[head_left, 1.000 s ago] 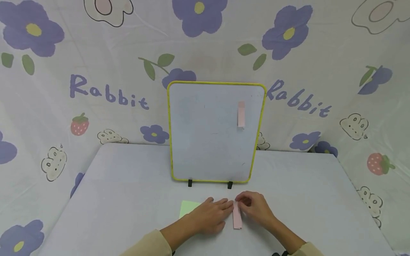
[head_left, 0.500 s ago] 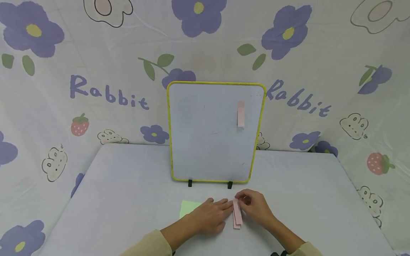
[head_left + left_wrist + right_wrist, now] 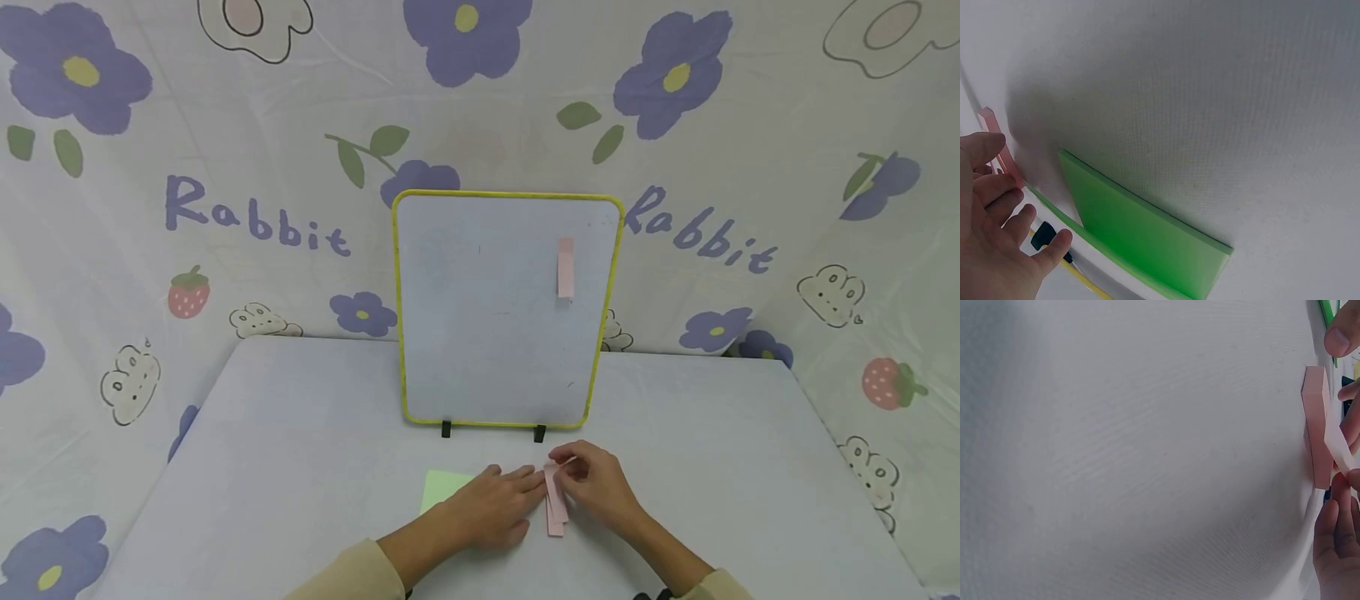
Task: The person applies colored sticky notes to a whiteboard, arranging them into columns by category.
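Observation:
A narrow pink sticky note pad (image 3: 555, 530) lies on the table between the two hands. My right hand (image 3: 598, 485) pinches the far end of its top pink sticky note (image 3: 557, 496), which sits askew over the pad. In the right wrist view this sheet (image 3: 1337, 442) lifts away from the pad (image 3: 1317, 419). My left hand (image 3: 495, 507) rests at the pad's left side, fingers extended, fingertips against it. Partly under the left forearm is a green sticky note pad (image 3: 444, 488), seen more fully as a green block (image 3: 1141, 231) in the left wrist view.
A whiteboard (image 3: 487, 333) with a yellow frame stands behind the hands on black feet (image 3: 446, 429). One pink strip (image 3: 566, 268) is stuck at its upper right. The white table (image 3: 300, 433) extends to both sides, with a patterned cloth (image 3: 480, 133) behind.
My right hand has peeled the top pink sticky note out of line with the pad and drawn it slightly away toward the whiteboard. The left hand has stayed in place.

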Action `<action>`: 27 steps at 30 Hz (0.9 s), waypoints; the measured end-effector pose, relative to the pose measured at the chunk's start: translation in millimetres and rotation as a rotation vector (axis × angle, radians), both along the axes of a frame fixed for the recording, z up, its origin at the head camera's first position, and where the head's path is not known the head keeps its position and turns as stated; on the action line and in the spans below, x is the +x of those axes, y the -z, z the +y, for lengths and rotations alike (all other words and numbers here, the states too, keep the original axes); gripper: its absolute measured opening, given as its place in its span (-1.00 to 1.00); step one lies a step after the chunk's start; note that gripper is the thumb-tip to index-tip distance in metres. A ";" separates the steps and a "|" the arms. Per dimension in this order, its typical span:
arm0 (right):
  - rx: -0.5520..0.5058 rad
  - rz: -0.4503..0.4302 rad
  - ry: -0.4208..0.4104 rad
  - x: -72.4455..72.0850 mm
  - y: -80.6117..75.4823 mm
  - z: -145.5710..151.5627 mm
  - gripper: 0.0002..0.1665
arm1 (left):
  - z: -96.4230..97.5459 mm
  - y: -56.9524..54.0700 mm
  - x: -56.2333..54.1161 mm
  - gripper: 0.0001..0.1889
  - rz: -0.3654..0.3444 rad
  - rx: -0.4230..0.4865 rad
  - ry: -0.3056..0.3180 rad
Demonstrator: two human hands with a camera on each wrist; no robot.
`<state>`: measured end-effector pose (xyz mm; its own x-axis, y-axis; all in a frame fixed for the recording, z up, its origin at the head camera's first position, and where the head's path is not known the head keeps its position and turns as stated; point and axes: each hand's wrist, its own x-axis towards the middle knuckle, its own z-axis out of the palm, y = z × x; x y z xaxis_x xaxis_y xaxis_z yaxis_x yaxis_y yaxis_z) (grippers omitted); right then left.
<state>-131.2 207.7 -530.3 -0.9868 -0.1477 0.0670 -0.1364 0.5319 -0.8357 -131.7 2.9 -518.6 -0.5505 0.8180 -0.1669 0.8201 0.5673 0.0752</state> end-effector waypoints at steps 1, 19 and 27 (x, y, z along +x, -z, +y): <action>0.002 -0.002 0.007 -0.3 -0.4 -0.4 -0.68 | -0.1 0.1 -0.1 -0.42 0.000 -0.001 -0.001; -0.114 0.185 0.105 -21.5 -31.6 1.0 -0.72 | -0.2 0.4 -1.4 -0.43 -0.006 0.034 0.002; -0.126 0.276 0.163 -39.6 -53.0 -3.2 -0.71 | -0.6 -1.7 -1.8 -0.44 -0.039 0.036 0.000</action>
<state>-170.8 204.5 -477.3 -0.9389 0.0370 0.3422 -0.2880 0.4602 -0.8398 -133.5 2.3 -516.9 -0.5443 0.8238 -0.1585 0.8162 0.5637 0.1271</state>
